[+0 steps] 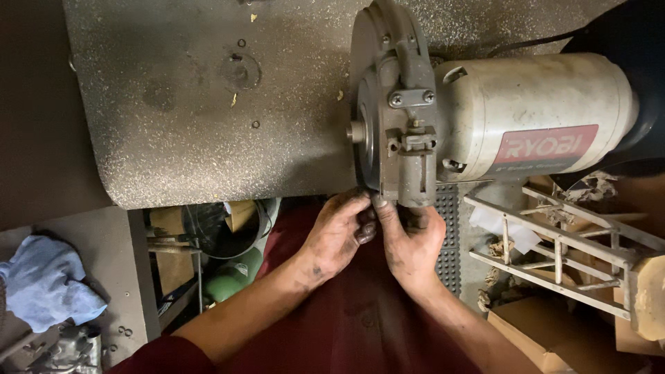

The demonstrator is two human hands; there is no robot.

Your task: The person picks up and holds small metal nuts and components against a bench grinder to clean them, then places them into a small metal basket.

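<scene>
- Two grimy hands, left hand (337, 235) and right hand (411, 239), meet under the bench grinder (485, 125), each grip pinched on its grey tool rest (416, 176); the rest is on, apparently mid-adjustment.
- The grinder stands on the speckled desk (187, 125).
- Left of the grinder, lower, lies a blue rag (45, 280).

red label (546, 147) on grinder motor, cardboard box (547, 334)

left hand (337, 232), right hand (410, 239), fingertips meeting (both grimy)
</scene>
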